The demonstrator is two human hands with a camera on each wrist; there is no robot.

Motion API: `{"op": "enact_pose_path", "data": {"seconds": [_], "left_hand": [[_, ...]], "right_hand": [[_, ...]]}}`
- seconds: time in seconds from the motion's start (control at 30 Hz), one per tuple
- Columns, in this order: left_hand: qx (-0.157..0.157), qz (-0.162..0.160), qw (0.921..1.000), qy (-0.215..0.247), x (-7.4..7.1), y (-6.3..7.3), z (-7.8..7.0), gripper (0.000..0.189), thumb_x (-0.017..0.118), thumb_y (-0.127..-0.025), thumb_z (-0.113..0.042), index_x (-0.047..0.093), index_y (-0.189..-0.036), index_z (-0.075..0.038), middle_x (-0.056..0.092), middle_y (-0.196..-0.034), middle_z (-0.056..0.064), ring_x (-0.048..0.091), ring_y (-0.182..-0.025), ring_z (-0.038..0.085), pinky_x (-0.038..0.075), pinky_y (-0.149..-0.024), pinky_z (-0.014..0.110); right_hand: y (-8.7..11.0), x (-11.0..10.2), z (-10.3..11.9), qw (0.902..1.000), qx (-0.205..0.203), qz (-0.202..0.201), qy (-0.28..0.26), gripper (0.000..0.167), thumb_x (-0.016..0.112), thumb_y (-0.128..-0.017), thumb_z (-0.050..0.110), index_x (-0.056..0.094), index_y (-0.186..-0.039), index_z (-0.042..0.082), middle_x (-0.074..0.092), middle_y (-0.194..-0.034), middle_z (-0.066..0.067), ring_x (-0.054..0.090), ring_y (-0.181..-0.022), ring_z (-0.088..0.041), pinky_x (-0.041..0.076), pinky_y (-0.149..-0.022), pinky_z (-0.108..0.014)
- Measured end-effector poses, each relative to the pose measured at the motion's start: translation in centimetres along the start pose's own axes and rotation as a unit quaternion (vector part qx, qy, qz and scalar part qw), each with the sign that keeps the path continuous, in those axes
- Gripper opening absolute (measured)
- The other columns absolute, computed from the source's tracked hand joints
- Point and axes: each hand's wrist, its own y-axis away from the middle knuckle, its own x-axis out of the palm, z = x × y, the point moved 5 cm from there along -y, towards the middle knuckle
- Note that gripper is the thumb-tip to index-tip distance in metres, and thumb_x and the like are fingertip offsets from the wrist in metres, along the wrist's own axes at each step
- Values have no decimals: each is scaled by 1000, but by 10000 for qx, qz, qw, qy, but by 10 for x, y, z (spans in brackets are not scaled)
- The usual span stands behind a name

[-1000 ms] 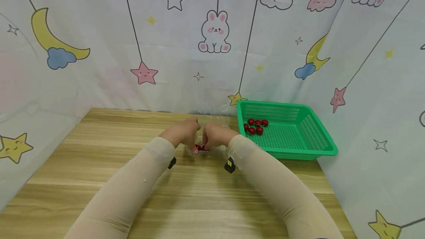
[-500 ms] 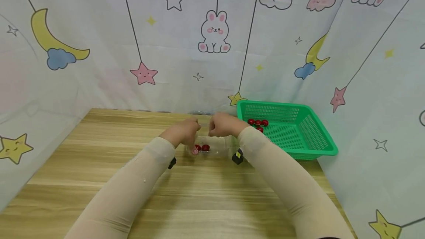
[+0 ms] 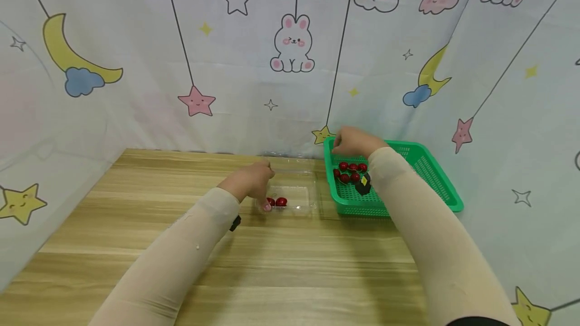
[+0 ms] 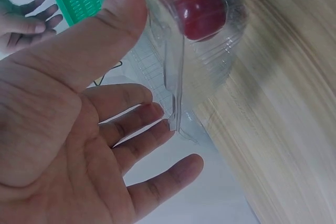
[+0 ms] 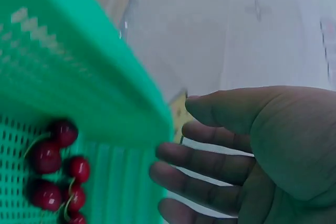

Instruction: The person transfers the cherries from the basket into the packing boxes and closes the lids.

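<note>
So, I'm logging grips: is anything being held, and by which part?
The left hand touches the clear box at its left end; whether it truly grips there can't be told. The right hand holds nothing.

Right hand [image 3: 357, 142] now over green basket [image 3: 358, 209], away from clear box [image 3: 299, 196]

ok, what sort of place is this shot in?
Probably a staged recording booth, not a real kitchen: a wood-grain table backed and flanked by a cartoon-printed backdrop, with a green basket and a clear plastic box holding cherries.
</note>
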Motion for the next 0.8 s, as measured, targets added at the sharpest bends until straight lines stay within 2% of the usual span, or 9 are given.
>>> {"op": "enact_pose_path", "data": {"seconds": [0.1,0.2,0.4,0.63,0.8], "left_hand": [[-2,-11,10000,1,0,1,0,110,104,-83,-38,49,-171,-1,38,-181,22,41,-168,43,43,-135,58],[-17,-19,10000,-33,0,2,0,110,104,-82,-39,50,-171,-2,40,-179,21,44,-166,42,45,-134,58],[-34,-8,10000,-45,1,-1,0,111,103,-83,-40,48,-172,-2,43,-176,19,46,-163,40,47,-132,57],[-49,25,10000,-71,2,-1,1,111,103,-84,-40,47,-172,-2,41,-178,19,44,-165,40,46,-133,56],[-22,31,10000,-85,0,0,-1,111,103,-84,-40,47,-172,-3,42,-177,20,45,-164,40,47,-133,56]], "right_hand": [[-4,0,-30,9993,249,73,-264,43,67,-114,26,74,-144,-4,68,-155,-27,70,-136,-44,63,-110,-58],[-6,4,-56,9980,415,158,-445,44,67,-115,25,72,-147,-4,65,-159,-29,71,-134,-45,65,-105,-58],[-7,19,-91,9955,704,416,-483,45,64,-116,23,70,-150,-6,59,-163,-32,66,-141,-52,65,-107,-63],[-8,35,-112,9921,870,753,-490,52,63,-117,23,59,-162,-3,54,-169,-30,58,-151,-52,69,-97,-54],[-11,46,-122,9899,1002,852,-529,51,65,-115,19,60,-162,0,54,-170,-30,58,-150,-52,69,-87,-46]]}}
